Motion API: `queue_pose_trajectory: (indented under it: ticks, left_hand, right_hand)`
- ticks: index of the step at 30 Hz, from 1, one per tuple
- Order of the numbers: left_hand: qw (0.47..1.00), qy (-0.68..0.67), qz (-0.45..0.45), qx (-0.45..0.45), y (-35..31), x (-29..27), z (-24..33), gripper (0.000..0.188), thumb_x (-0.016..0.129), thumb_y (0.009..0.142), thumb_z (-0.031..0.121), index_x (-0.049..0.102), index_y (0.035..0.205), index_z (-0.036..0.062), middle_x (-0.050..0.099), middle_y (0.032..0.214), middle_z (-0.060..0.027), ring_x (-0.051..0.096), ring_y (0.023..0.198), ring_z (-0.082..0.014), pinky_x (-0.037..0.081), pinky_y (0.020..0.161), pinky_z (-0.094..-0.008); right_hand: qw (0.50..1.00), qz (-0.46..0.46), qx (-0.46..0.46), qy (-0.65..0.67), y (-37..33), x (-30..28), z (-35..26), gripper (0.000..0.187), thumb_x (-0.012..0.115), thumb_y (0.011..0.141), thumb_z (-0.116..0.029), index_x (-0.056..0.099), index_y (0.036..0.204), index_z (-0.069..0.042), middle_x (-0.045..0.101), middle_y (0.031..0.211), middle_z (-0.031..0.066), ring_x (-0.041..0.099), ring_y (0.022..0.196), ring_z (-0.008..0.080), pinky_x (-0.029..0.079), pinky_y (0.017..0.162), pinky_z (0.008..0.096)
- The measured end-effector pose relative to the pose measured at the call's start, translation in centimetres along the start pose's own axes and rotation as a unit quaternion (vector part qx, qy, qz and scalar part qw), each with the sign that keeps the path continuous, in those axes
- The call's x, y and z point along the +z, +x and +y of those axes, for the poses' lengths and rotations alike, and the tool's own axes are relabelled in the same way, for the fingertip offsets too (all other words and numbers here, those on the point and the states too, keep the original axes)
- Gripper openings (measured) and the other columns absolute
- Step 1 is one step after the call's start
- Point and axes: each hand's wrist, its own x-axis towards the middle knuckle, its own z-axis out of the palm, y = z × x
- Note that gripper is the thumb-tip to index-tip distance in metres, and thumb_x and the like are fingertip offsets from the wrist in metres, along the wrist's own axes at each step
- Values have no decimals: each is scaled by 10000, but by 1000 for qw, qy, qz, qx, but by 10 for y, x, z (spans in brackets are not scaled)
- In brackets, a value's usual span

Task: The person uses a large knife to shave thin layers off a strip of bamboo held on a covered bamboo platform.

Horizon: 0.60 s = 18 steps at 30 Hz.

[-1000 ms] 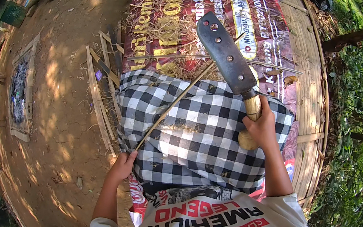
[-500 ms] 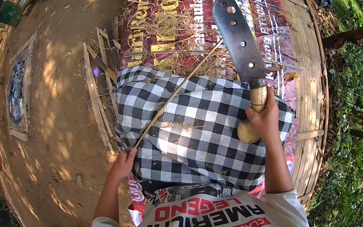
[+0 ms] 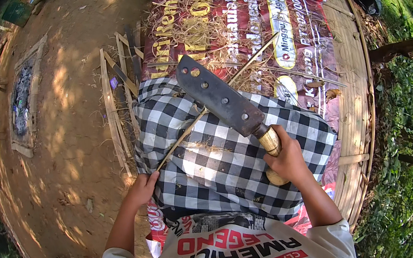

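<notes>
My right hand (image 3: 287,155) is closed round the pale wooden handle of a large cleaver (image 3: 221,100). Its broad dark blade has several round holes and points up and to the left. The blade lies across a thin bamboo strip (image 3: 182,136), hiding part of it. At the strip's near end, my left hand (image 3: 144,188) pinches it beside my lap. From there the strip runs up and right, its far end over the red banner. A black-and-white checked cloth (image 3: 222,169) covers my lap beneath both hands.
A red printed banner (image 3: 255,22), strewn with curly shavings (image 3: 192,30), covers much of the bamboo platform (image 3: 354,108). Split bamboo pieces (image 3: 111,110) lean at its left edge. On the dirt floor (image 3: 74,163) is a framed ash pit (image 3: 25,96). Greenery grows at the right.
The cleaver has swung left and down from beside the strip's far end, and its blade now crosses the strip's middle. My left hand stays nearly in place, holding the strip.
</notes>
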Motion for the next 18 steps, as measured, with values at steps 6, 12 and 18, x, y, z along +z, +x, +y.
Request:
queue_pose_trajectory:
  ticks: [6,12,18]
  left_hand:
    - [1000,9,14,-2,1,7,-6,641,483,965,488,586,798,-123,583,689,-273,620,728,-370,473,712,-407]
    - [1000,-11,17,-10,0,5,-9,646,469,970,498,586,821,-120,588,711,-272,617,726,-358,470,707,-410]
    - [1000,-12,-1,3,4,2,0,644,468,969,509,588,871,-116,598,752,-274,618,748,-370,470,713,-413]
  right_hand:
    - [990,119,61,40,13,21,-6,598,653,682,-13,433,1238,-21,642,824,260,643,801,462,510,703,463]
    - [996,84,5,32,10,14,1,584,657,684,-25,460,1233,-11,654,852,252,656,833,439,520,726,441]
    - [998,55,22,-3,0,33,0,639,671,686,-50,420,1272,-9,641,861,293,634,856,474,504,748,482]
